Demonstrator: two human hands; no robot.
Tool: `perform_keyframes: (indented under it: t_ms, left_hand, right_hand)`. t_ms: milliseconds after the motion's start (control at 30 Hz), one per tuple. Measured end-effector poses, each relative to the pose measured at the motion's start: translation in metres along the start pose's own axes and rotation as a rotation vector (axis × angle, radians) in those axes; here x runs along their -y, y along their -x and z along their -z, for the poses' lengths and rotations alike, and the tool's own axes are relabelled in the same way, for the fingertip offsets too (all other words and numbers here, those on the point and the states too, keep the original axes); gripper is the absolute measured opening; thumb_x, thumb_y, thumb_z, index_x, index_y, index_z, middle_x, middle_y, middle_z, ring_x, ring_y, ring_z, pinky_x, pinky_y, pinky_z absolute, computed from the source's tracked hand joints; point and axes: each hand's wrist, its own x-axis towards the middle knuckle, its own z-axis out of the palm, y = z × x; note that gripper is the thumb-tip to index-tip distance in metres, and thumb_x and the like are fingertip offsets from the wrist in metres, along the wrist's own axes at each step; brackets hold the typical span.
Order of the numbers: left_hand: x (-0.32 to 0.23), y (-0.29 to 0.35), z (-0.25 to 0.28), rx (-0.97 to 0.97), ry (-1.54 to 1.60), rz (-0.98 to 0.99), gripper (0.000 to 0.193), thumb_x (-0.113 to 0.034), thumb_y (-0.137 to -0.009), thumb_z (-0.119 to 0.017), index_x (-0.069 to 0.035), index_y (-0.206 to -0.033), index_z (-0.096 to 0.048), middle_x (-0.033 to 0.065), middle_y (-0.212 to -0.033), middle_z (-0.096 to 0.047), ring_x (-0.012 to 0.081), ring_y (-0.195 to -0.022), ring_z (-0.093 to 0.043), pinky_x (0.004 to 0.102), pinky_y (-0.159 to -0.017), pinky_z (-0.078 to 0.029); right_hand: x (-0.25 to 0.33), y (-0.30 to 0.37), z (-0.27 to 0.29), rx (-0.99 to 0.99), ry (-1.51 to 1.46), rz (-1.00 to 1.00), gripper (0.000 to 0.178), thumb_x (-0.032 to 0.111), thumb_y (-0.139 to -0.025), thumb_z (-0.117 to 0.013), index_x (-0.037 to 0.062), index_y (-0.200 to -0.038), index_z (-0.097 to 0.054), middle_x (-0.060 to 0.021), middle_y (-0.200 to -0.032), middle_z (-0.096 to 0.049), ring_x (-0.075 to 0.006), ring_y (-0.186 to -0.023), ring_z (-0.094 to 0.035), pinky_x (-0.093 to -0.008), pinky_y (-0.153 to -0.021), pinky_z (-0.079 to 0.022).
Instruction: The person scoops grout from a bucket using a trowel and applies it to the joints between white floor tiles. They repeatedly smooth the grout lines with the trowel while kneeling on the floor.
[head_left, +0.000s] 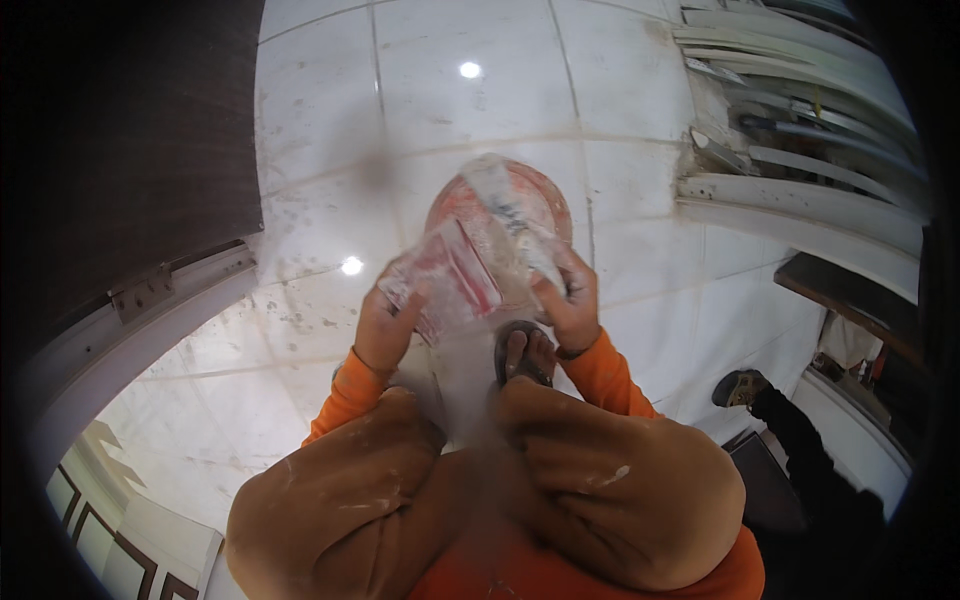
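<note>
My left hand is closed on the near-left edge of a flat red plate, rectangular and smeared with white paste. My right hand grips a long, pale, scraper-like tool, coated in the same paste and slanting up to the left. Motion blurs both tools, so their exact kinds are unclear. Beneath them, on the floor, stands a round reddish tub with whitish residue on it. The held plate and scraper hide much of the tub.
White floor tiles with smudges surround me. My sandalled foot is just nearer than the tub. Long pale strips are stacked at the far right. A dark panel stands on the left. Another person's black-clad leg and shoe show at the right.
</note>
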Motion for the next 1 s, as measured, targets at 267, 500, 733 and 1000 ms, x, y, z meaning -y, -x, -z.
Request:
perform_keyframes:
  t_ms: [267, 500, 733, 1000]
  left_hand:
    - [-0.003, -0.037, 0.028, -0.245, 0.424, -0.072, 0.043, -0.007, -0.100, -0.054, 0.004, -0.140, -0.042, 0.0111, -0.129, -0.058, 0.0158, -0.112, -0.059, 0.0305, -0.096, -0.049]
    - [-0.021, -0.051, 0.019, -0.098, -0.012, 0.133, 0.036, -0.009, -0.100, -0.055, 0.000, -0.135, -0.050, 0.0103, -0.118, -0.066, 0.0180, -0.108, -0.063, 0.0317, -0.094, -0.051]
    - [-0.046, -0.074, 0.034, -0.004, -0.737, -0.601, 0.037, 0.006, -0.076, -0.073, -0.018, -0.103, -0.076, 0.0098, -0.115, -0.070, 0.0330, -0.121, -0.059, 0.0485, -0.105, -0.045]
    - [-0.067, -0.089, 0.042, 0.002, -0.711, -0.674, 0.023, -0.007, -0.064, -0.081, -0.017, -0.083, -0.075, 0.0134, -0.107, -0.072, 0.0428, -0.118, -0.057, 0.0567, -0.103, -0.046]
  right_hand:
    - [0.009, -0.001, 0.027, 0.329, 0.317, -0.080, 0.046, 0.011, -0.090, -0.062, -0.0035, -0.133, -0.057, -0.0160, -0.105, -0.071, -0.0181, -0.096, -0.067, -0.0310, -0.087, -0.051]
    - [0.005, -0.033, 0.014, 0.287, 0.370, 0.088, 0.047, 0.012, -0.090, -0.065, -0.0043, -0.133, -0.055, -0.0153, -0.102, -0.070, -0.0107, -0.079, -0.065, -0.0267, -0.071, -0.052]
    - [0.025, -0.055, 0.043, 0.096, 0.135, -0.061, 0.042, 0.007, -0.090, -0.065, -0.0063, -0.129, -0.055, -0.0138, -0.106, -0.068, -0.0198, -0.089, -0.065, -0.0311, -0.079, -0.052]
    - [0.030, -0.077, 0.018, 0.210, 0.516, 0.385, 0.035, -0.010, -0.076, -0.063, 0.0025, -0.108, -0.069, -0.0153, -0.101, -0.069, -0.0306, -0.085, -0.068, -0.0343, -0.073, -0.054]
